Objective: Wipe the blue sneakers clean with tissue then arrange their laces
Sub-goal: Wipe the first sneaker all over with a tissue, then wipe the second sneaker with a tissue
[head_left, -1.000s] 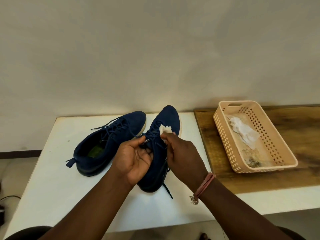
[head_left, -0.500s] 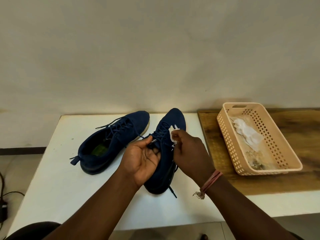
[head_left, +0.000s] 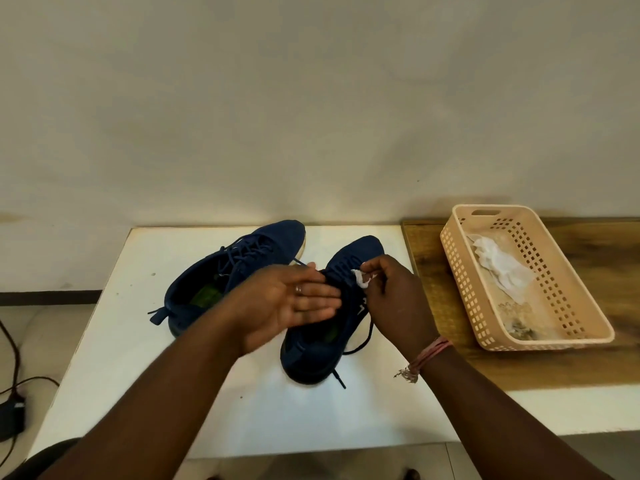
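Two dark blue sneakers stand on the white table. The left sneaker lies angled, toe toward the wall, with its laces loose. The right sneaker sits nearer to me, one lace end trailing over the table in front of it. My left hand is flat, palm up, fingers straight, reaching against the right sneaker's laces and tongue. My right hand pinches a small white crumpled tissue at the laces on that sneaker's right side.
A peach perforated plastic basket stands on the wooden board at the right, with used white tissue and some dirt inside. Black cables and an adapter lie on the floor at the left. The wall is right behind the table.
My left hand let go of the right sneaker's laces and opened flat, palm up. The right hand with the tissue shifted slightly down the shoe's right side.
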